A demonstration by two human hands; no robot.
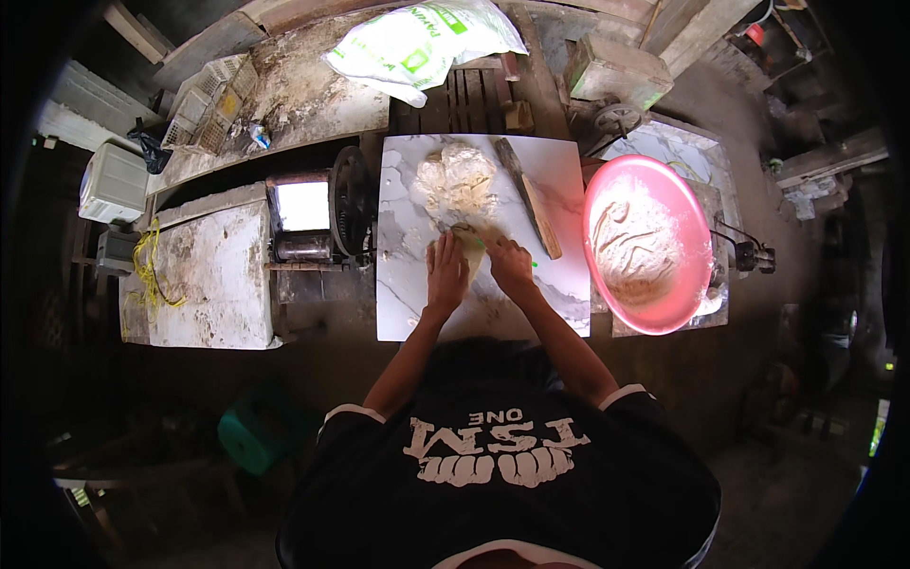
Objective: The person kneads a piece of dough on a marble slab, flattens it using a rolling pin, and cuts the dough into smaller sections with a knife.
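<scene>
A large lump of pale dough (460, 178) lies at the far part of a white marble slab (559, 171). A smaller piece of dough (471, 237) sits nearer to me, between my two hands. My left hand (445, 270) presses flat on the slab at the piece's left edge. My right hand (509, 266) rests on its right side, fingers curled onto the dough. A wooden rolling pin (531, 199) lies diagonally on the slab, to the right of the dough.
A pink basin (687, 209) holding flour stands right of the slab. A hand-cranked roller machine (322, 218) sits left of it, beside a floured white block (218, 275). A white and green sack (417, 43) lies at the back. A green stool (261, 431) stands low left.
</scene>
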